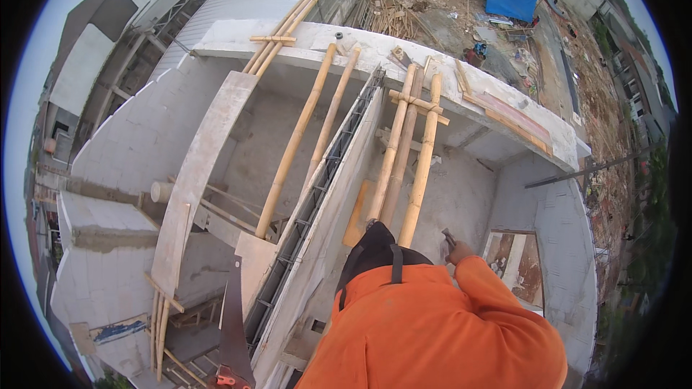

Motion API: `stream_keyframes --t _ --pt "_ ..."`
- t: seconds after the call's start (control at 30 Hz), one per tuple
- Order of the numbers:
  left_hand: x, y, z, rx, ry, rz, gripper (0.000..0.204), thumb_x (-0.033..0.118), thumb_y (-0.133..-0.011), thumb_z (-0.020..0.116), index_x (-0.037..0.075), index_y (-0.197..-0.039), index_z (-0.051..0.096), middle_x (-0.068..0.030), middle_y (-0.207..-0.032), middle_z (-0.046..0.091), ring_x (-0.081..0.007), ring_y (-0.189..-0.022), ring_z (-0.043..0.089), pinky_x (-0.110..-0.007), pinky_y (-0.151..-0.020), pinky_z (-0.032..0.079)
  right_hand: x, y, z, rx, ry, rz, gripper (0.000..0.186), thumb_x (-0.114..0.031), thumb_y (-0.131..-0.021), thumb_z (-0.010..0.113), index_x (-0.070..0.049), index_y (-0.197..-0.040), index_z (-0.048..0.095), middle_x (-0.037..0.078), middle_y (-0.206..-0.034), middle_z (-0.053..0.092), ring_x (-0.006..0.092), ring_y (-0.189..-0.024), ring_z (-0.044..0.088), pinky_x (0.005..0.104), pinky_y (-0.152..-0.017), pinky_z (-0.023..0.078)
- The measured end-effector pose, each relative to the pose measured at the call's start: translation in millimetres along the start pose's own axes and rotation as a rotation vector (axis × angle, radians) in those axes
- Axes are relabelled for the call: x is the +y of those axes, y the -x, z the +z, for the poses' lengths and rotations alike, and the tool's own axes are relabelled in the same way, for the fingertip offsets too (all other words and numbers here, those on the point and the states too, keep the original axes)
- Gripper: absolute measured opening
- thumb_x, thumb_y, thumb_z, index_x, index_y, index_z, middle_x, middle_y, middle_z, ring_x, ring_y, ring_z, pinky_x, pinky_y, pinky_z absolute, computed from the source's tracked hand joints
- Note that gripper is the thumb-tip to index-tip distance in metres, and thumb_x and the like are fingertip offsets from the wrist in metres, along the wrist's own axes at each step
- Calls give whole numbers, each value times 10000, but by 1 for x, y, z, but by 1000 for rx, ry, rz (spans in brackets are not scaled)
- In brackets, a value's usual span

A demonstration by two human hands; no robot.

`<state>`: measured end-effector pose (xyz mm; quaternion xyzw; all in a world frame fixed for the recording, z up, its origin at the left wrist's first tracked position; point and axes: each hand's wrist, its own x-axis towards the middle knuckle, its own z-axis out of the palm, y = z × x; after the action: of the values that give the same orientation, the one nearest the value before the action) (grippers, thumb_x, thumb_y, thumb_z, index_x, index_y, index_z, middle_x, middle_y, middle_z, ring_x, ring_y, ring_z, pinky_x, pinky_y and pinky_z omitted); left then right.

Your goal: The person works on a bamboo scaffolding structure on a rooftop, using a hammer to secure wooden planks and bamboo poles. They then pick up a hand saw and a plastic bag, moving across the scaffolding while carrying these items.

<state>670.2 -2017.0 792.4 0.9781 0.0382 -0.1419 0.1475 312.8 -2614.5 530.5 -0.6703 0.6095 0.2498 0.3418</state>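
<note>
Currently, the left hand (218, 380), partly cut off, appears closed on the handle of the handsaw (234, 324), blade ahead, presumably for clearance. The right hand (459, 251) is closed around a small tool (448, 236). Ahead, between both grips, bamboo poles (396, 151) meet the wall, probably as footing; right of the saw grip, a board-sided trough (318, 245) contains a rebar cage (295, 245).

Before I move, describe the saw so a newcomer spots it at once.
Find the long trough of dark bars between two rooms. Left of its lower end, at the picture's bottom edge, is the saw. Its dark tapering blade and orange handle set it apart from the pale board beside it.
</note>
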Motion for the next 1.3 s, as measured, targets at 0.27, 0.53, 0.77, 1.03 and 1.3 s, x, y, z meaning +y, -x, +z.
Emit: stream_keyframes --t 0.27,0.53,0.77,1.03,1.3 --pt "129 -76 147 71 467 81 222 -37 -585 538 0 -802 563 -82 -722 601 -202 -658 575 -326 -618 455 -75 -61 -88 -18 -58 -135 482 -170 -617 702 -55 -1074 599 183 -1001 643 340 -973 606 394 -837 476" --pt "258 -105 237 -134 595 -41 271 -57 -606 535 20 -860 589 -57 -731 588 -182 -639 562 -320 -564 456 -6 -114 -73 56 -147 78 474 -165 -604 783 -35 -1030 620 175 -952 654 324 -922 625 389 -817 487" --pt "309 -158 301 -118 13 338 231 86 -620 634 9 -837 616 -201 -794 641 -384 -773 618 -445 -700 486 28 -129 -55 -378 147 346 645 -369 -694 722 -16 -1206 551 172 -1260 527 315 -1174 495 386 -936 421" --pt "434 -211 364 -147 -176 418 255 142 -637 653 8 -852 628 -211 -823 646 -388 -804 618 -458 -718 489 -25 -178 -147 -329 -19 286 448 -263 -689 679 13 -1036 623 191 -977 651 311 -944 627 399 -795 480" --pt "536 -234 387 -166 -222 408 318 224 -659 673 -10 -871 630 -224 -856 645 -394 -848 612 -455 -741 486 -10 -244 -175 -58 -279 298 448 -215 -667 730 69 -989 603 196 -922 654 313 -863 647 396 -728 506"
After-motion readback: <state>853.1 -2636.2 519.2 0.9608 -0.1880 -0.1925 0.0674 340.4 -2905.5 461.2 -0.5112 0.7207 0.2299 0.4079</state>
